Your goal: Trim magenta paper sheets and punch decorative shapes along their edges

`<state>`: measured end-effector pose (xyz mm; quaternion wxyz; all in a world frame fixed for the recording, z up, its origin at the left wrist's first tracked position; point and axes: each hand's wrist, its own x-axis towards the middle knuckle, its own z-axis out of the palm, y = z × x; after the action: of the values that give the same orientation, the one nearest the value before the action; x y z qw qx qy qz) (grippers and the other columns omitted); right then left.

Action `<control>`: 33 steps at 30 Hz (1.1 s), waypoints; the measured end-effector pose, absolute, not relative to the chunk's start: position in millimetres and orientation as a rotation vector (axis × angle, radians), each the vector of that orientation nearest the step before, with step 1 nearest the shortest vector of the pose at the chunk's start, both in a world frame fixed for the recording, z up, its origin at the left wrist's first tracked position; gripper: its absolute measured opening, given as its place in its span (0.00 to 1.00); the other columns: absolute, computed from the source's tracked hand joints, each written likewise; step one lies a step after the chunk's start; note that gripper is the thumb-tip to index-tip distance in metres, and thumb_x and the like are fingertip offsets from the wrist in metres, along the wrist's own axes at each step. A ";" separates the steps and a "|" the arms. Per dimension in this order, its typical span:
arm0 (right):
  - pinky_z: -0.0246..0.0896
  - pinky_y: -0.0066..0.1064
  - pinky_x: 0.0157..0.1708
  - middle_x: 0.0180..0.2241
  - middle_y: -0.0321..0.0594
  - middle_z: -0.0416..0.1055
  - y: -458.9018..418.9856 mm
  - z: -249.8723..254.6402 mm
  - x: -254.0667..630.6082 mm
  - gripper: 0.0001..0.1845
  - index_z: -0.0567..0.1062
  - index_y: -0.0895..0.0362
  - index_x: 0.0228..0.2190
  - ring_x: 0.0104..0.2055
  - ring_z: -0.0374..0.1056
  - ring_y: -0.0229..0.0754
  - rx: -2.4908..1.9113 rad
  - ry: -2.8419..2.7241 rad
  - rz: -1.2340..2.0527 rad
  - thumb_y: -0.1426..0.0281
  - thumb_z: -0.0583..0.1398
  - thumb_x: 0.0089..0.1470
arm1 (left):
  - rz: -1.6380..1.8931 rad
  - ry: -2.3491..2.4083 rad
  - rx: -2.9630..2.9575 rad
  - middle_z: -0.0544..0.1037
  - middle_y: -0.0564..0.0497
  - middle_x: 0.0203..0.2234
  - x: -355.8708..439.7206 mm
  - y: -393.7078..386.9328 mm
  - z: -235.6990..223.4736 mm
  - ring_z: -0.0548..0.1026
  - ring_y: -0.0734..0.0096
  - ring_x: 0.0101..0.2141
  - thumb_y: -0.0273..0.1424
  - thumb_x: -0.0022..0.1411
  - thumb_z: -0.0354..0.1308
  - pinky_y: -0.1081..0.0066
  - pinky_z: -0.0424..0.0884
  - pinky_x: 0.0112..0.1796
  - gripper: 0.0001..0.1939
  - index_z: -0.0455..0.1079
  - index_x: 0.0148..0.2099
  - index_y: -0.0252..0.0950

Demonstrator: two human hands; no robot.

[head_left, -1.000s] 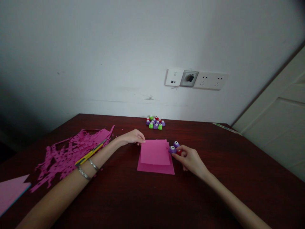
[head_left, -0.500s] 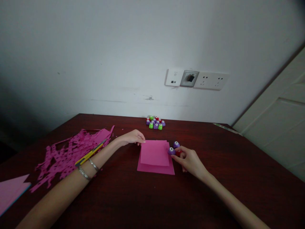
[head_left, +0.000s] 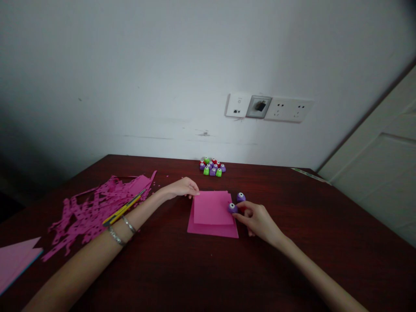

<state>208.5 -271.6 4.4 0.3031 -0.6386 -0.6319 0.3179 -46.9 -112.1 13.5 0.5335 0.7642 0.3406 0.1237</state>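
My left hand [head_left: 185, 188] pinches the upper left corner of a square pink paper sheet [head_left: 212, 209]. That sheet lies over a larger pink sheet [head_left: 211, 230], whose lower part shows beneath it. Between thumb and fingers, my right hand [head_left: 258, 219] holds a small purple paper punch [head_left: 232, 208] with a white, dark-centred top, at the right edge of the upper sheet. Just behind the right fingers stands another purple punch [head_left: 241, 197]. A red punch [head_left: 242, 209] is mostly hidden by those fingers.
Several purple, green and red punches [head_left: 212, 172] cluster near the wall. To the left lie punched pink paper scraps [head_left: 94, 212] and a yellow utility knife [head_left: 123, 209], partly under my left forearm. Folded pink paper [head_left: 16, 260] sits at the left edge. Wall sockets [head_left: 288, 109] are above the table.
The upper pink sheet has shifted slightly right, with my left hand following. In my right hand, the purple punch has moved a little left and nearer, overlapping the sheet's edge more.
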 end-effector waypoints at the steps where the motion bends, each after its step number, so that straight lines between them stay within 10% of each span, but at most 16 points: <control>1: 0.53 0.21 0.08 0.13 0.27 0.62 -271.8 4.6 208.2 0.16 0.71 0.58 0.36 0.10 0.62 0.34 -1.690 -1.681 0.855 0.60 0.57 0.49 | 0.291 0.810 1.821 0.72 0.52 0.19 -46.6 -112.5 13.5 0.66 0.77 0.21 0.34 0.47 0.61 0.75 0.60 0.24 0.10 0.73 0.30 0.31; 20: 0.51 0.21 0.08 0.14 0.27 0.62 -270.1 -4.1 206.4 0.18 0.73 0.59 0.41 0.10 0.60 0.32 -1.690 -1.740 0.937 0.62 0.57 0.51 | 0.224 0.924 2.094 0.71 0.53 0.18 -36.9 -121.5 11.3 0.66 0.76 0.21 0.38 0.49 0.59 0.75 0.59 0.24 0.12 0.71 0.27 0.32; 33: 0.49 0.21 0.08 0.12 0.26 0.60 -268.6 2.0 210.4 0.18 0.72 0.60 0.41 0.09 0.57 0.31 -1.698 -1.751 0.985 0.65 0.58 0.49 | 0.097 0.971 2.878 0.66 0.40 0.42 -18.4 -169.6 34.0 0.62 0.56 0.43 0.47 0.56 0.51 0.62 0.60 0.43 0.27 0.64 0.48 0.30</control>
<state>210.4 -268.6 2.0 0.2527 -0.6244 -0.6441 0.3625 -18.4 -169.6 34.0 0.0514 0.9458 0.3191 0.0318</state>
